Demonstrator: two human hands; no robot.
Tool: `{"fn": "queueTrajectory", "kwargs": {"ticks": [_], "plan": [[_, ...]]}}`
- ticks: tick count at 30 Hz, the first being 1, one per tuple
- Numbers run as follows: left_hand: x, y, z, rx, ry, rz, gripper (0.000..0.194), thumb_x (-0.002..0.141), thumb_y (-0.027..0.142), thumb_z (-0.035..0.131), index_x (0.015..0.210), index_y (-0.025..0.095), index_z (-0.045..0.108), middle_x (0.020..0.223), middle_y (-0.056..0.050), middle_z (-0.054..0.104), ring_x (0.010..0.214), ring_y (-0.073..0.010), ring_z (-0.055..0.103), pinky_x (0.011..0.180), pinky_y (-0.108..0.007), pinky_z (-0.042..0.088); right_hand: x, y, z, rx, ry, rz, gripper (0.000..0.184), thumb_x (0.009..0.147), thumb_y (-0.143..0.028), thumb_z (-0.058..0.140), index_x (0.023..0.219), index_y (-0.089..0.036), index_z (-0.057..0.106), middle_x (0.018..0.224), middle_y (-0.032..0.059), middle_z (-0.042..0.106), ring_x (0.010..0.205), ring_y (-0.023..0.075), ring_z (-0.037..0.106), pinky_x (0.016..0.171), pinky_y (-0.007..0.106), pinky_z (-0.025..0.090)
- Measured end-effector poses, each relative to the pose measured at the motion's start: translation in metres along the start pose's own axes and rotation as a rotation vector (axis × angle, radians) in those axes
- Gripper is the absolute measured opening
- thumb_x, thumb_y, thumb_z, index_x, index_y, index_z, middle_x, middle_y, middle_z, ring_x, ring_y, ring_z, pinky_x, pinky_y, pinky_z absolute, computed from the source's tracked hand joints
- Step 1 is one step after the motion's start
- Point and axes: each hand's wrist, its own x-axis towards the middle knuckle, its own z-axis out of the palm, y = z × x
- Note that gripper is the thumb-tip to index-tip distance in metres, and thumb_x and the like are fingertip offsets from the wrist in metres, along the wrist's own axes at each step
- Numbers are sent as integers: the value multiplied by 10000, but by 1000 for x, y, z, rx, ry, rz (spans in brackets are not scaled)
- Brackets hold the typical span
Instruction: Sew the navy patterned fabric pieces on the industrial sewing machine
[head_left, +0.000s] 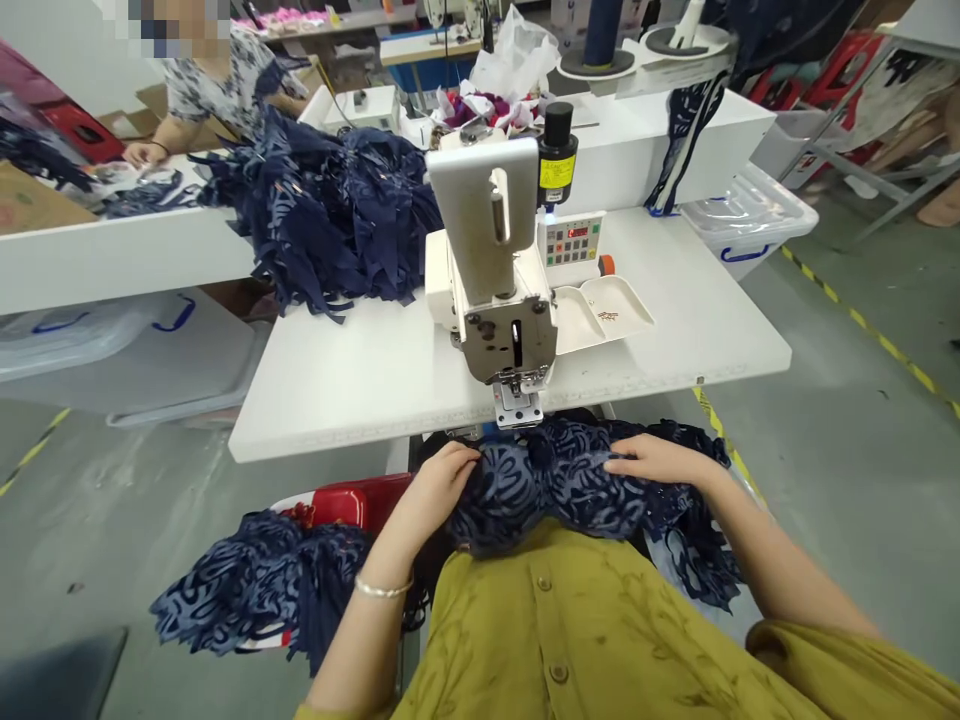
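Observation:
A navy patterned bra [517,490] lies across my lap, its two cups side by side just below the front edge of the sewing machine table. My left hand [439,495] grips the bra by the outer edge of the left cup, fingertips bent onto the fabric. At the other cup, my right hand [660,462] holds the cloth between thumb and fingers. Straight ahead, the sewing machine [506,340] has its needle area and metal plate [517,410] just above the bra, with no fabric visible under it. More navy fabric [701,540] hangs beside my right forearm.
A pile of navy bras [337,210] sits on the table's left; another bunch [255,580] rests on a red stool [345,505] below. A cream tray [600,310] holds small pieces beside the control panel [572,243]. Another person [225,90] works at the back left.

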Motion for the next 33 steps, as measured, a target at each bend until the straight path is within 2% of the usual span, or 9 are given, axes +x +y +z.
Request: {"fn": "queueTrajectory", "kwargs": {"ticks": [3,5,7,10,15,20,25,29,33], "plan": [[9,11,26,18,-5,-35,323,865,297,581,1155,164,630,1255,-130,611,1198,-273,543,1063,-485,384,-10,-49,-11,155,-181,-134,447,901,-539,477,631,-183,489,580,-57,388,526,93,347,512,222,278],[13,37,37,-156,-125,96,483,848,345,632,1300,201,540,1379,-112,535,1283,-263,474,1101,-442,343,-8,-83,-9,199,-132,-203,433,930,-527,431,677,-180,484,616,-51,402,552,90,348,527,220,288],[15,64,38,-353,-264,185,508,836,397,652,1297,214,540,1297,-90,602,1163,-231,566,1005,-347,434,-4,-110,-6,164,-75,-263,426,967,-488,366,704,-178,493,635,-41,434,563,93,362,544,224,301],[16,89,25,-430,-252,109,362,806,456,673,1042,183,660,953,-28,704,857,-173,632,767,-248,481,1,-130,-17,-46,-29,-324,403,983,-436,349,740,-182,548,670,-11,517,610,118,447,597,242,331],[12,83,-5,-364,-55,-23,353,857,494,588,829,153,673,769,-1,669,712,-136,593,639,-215,436,11,-131,-48,32,45,-275,307,905,-484,513,914,-197,622,843,31,647,747,169,576,676,264,430],[16,65,-16,-166,242,-55,313,905,453,537,846,170,658,737,0,653,692,-145,603,638,-242,459,46,-132,-36,187,342,-220,231,906,-422,516,1004,-217,564,915,21,637,813,169,582,711,265,449],[24,57,-4,292,630,204,198,922,300,551,1043,166,633,1062,-104,657,1008,-222,607,878,-361,479,85,-122,-17,168,565,-268,196,881,-328,501,1002,-189,567,958,52,628,841,194,569,746,308,458],[20,58,16,520,508,552,313,946,178,495,1254,188,550,1201,-68,653,1168,-178,561,1023,-334,399,99,-120,-17,188,624,-336,199,855,-289,505,1000,-189,598,957,49,645,899,212,586,814,342,474],[14,60,33,710,551,456,377,950,123,460,1312,198,528,1273,-44,630,1221,-164,535,1041,-323,335,104,-129,-22,228,624,-338,291,828,-267,517,1090,-193,619,1037,64,682,1003,240,605,899,386,473]]}}
